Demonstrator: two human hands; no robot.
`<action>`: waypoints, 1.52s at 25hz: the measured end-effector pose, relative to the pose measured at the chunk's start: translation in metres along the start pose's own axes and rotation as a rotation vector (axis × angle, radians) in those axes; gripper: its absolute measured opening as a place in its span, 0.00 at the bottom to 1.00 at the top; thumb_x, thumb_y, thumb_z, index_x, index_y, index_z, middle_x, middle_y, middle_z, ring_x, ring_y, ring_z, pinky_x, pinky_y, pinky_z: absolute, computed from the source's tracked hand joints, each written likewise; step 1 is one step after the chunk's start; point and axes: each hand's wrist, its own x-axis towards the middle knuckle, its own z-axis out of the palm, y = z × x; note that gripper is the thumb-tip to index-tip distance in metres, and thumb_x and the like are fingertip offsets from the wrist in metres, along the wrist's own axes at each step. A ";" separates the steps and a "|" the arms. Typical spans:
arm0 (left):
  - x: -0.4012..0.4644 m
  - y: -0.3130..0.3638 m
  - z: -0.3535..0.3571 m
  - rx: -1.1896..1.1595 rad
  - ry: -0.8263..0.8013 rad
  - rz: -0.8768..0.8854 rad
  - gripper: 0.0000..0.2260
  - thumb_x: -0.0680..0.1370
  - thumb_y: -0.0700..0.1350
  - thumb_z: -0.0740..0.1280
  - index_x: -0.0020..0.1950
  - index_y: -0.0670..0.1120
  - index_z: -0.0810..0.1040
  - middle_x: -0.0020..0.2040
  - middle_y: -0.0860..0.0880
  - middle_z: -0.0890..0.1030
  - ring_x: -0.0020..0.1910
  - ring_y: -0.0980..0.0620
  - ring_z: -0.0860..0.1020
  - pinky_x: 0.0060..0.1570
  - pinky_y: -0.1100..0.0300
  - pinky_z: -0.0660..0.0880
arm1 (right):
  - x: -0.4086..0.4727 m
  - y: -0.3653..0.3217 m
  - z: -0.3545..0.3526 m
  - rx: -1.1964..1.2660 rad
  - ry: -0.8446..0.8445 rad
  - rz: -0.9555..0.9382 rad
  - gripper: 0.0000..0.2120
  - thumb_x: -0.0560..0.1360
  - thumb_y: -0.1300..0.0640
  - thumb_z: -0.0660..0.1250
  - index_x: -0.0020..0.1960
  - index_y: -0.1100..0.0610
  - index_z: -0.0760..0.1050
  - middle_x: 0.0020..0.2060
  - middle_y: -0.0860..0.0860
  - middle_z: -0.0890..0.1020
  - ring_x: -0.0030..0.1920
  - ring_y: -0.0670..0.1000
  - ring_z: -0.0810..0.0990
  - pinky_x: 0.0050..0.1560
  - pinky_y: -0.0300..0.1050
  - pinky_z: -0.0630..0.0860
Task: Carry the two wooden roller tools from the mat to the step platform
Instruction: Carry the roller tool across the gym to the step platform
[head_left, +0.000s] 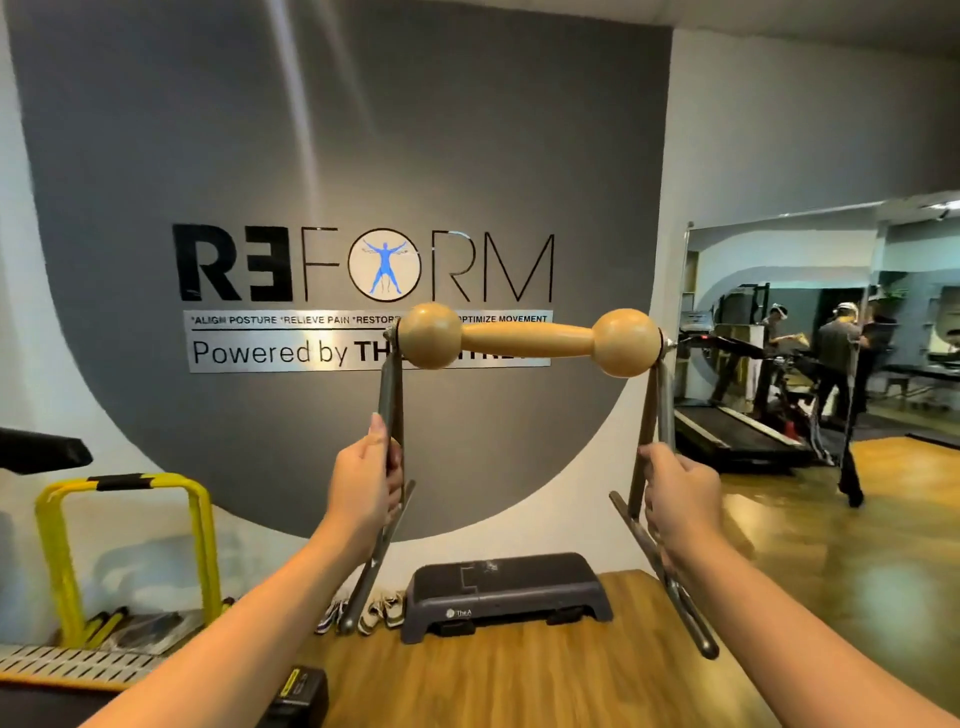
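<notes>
A wooden roller tool (527, 339), a light wood bar with a ball at each end on a grey metal stand, is held up in the air in front of me. My left hand (366, 483) grips the stand's left leg. My right hand (678, 501) grips the right leg. The dark grey step platform (506, 592) sits on the wooden floor against the wall, below and beyond the roller. The second roller tool and the mat are out of view.
A yellow metal frame (124, 545) stands at the left. Pale shoes (387, 610) lie left of the step. A wall mirror (831, 332) at the right reflects treadmills and people. A black box (298, 696) lies on the floor near my left arm.
</notes>
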 end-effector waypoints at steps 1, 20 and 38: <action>0.028 -0.010 0.005 0.001 -0.007 -0.004 0.26 0.82 0.65 0.55 0.38 0.45 0.70 0.26 0.49 0.65 0.21 0.53 0.60 0.22 0.61 0.57 | 0.024 0.009 0.014 -0.003 0.014 0.002 0.14 0.79 0.53 0.66 0.38 0.60 0.77 0.20 0.46 0.70 0.18 0.41 0.68 0.17 0.35 0.64; 0.411 -0.256 0.139 0.117 0.118 -0.049 0.26 0.78 0.67 0.55 0.40 0.44 0.72 0.26 0.51 0.67 0.22 0.54 0.63 0.21 0.63 0.61 | 0.466 0.218 0.187 -0.159 -0.020 -0.062 0.22 0.78 0.51 0.67 0.37 0.69 0.74 0.29 0.56 0.72 0.32 0.53 0.70 0.33 0.49 0.67; 0.788 -0.511 0.125 0.107 0.048 -0.188 0.30 0.77 0.73 0.52 0.38 0.47 0.72 0.26 0.50 0.66 0.24 0.52 0.63 0.24 0.58 0.59 | 0.755 0.454 0.426 -0.155 0.035 0.073 0.21 0.77 0.52 0.68 0.25 0.51 0.72 0.21 0.45 0.68 0.29 0.52 0.67 0.31 0.47 0.64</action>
